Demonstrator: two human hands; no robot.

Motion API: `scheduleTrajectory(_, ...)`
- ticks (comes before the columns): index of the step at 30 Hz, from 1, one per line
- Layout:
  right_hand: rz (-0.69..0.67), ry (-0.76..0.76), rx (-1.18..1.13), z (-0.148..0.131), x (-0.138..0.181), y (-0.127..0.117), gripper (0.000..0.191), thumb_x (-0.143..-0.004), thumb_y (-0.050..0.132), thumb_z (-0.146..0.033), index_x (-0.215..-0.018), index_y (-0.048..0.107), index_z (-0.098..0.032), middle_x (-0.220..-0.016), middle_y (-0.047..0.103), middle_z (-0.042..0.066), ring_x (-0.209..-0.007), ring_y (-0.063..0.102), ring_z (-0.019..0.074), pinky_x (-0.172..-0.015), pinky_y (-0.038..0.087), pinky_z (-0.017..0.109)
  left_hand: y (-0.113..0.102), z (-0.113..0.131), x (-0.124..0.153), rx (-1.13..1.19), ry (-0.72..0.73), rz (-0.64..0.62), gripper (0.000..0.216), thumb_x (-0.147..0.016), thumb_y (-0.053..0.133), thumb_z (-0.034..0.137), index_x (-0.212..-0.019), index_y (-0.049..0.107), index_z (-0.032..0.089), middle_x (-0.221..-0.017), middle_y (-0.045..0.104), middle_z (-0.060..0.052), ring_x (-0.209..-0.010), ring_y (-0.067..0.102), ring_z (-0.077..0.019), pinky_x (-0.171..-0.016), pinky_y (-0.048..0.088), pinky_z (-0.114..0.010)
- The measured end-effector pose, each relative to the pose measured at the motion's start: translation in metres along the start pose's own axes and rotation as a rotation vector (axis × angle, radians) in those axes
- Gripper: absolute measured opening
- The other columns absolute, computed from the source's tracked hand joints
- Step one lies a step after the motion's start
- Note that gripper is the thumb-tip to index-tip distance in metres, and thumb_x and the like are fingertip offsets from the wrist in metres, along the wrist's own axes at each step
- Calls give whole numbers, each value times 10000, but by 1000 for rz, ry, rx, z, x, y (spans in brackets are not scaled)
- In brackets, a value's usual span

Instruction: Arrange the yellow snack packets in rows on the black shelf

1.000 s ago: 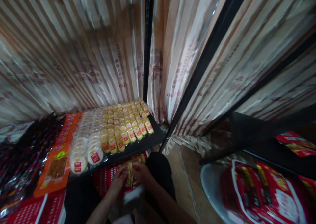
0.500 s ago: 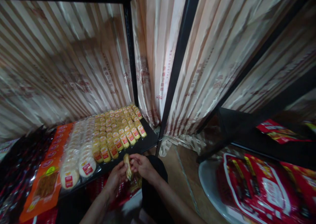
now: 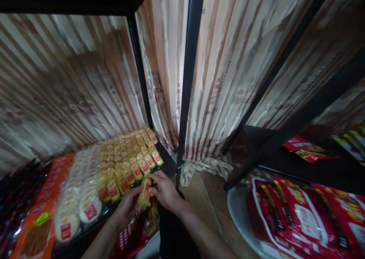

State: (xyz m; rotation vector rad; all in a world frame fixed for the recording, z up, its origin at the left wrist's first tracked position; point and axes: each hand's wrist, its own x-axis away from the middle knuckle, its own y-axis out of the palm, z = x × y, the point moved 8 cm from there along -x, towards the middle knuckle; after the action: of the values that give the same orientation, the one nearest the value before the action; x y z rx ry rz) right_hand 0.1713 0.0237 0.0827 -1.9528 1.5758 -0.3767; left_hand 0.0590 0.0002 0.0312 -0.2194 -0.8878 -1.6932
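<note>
Between my two hands is a small yellow packaged snack cake (image 3: 145, 193) with a red label. My left hand (image 3: 129, 206) grips it from the left side, fingers partly hidden behind it. The fingers of my right hand (image 3: 164, 190) pinch its upper right side. Just beyond, rows of similar yellow packaged cakes (image 3: 129, 175) stand on a black shelf (image 3: 168, 164). Below my hands is a red basket (image 3: 125, 238) with more yellow packages (image 3: 152, 219) in it, partly covered by my hands.
Left of the cakes are round white packaged cakes (image 3: 90, 209), an orange snack packet (image 3: 37, 236) and dark shiny packets (image 3: 19, 198). A black post (image 3: 188, 72) rises before pleated curtains (image 3: 159, 34). At right, red bags (image 3: 308, 221) sit on a grey-white stool (image 3: 238, 213).
The packaged cake has turned so its red label faces up. My view has shifted, so the shelf and posts appear further left. Both hands stay on the cake.
</note>
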Motion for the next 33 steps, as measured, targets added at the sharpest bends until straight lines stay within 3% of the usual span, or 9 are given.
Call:
scheduleTrajectory(3,-29,-205,166,-19,0,-9,506,-744,579,-132,-1223,535,-289,-1270,512,20,-1118,443,197,-951,395,313,4,6,-4,-92,-76,-38,293,-739,584,366,-826,633,91,-666,673,-66,-498,587,-107,-470,445,-195)
scheduleTrajectory(7,-98,-310,208,-28,-1,-12,499,-786,586,-188,-1265,494,-299,-1216,581,-19,-1059,457,188,-942,394,297,6,19,-10,-211,-129,-24,298,-723,583,383,-818,637,106,-649,666,-50,-491,572,-99,-442,421,-181)
scheduleTrajectory(15,-19,-278,208,-18,-12,-26,631,-782,608,-243,-1362,361,-255,-1247,557,23,-1099,449,201,-981,371,327,15,50,-31,-298,-115,59,250,-677,636,393,-743,598,155,-548,597,31,-424,514,-76,-393,385,-175)
scheduleTrajectory(20,167,-164,261,-3,-28,-37,557,-780,589,-193,-1314,436,-225,-1208,575,52,-1059,469,214,-951,397,349,32,74,-53,-452,-125,-44,427,-673,576,564,-709,588,139,-523,591,0,-406,517,-77,-363,295,-157)
scheduleTrajectory(25,296,-10,265,14,-48,-49,462,-797,564,-243,-1247,507,-158,-1079,628,93,-978,503,231,-876,434,350,54,112,-63,-581,73,-78,458,-666,582,588,-739,594,136,-571,597,-3,-503,533,-92,-490,379,-194)
scheduleTrajectory(30,391,42,280,23,-71,-60,430,-812,519,-244,-1230,521,-143,-1048,633,119,-1010,509,258,-906,406,389,77,147,-78,-819,368,-51,292,-634,678,398,-731,584,139,-584,556,39,-532,492,-86,-523,366,-200)
scheduleTrajectory(33,467,83,273,30,-83,-65,437,-812,490,-225,-1242,511,-153,-1089,620,117,-1039,496,262,-914,402,392,82,159,-99,-842,443,11,190,-666,626,284,-783,564,148,-594,545,50,-517,486,-91,-530,378,-211)
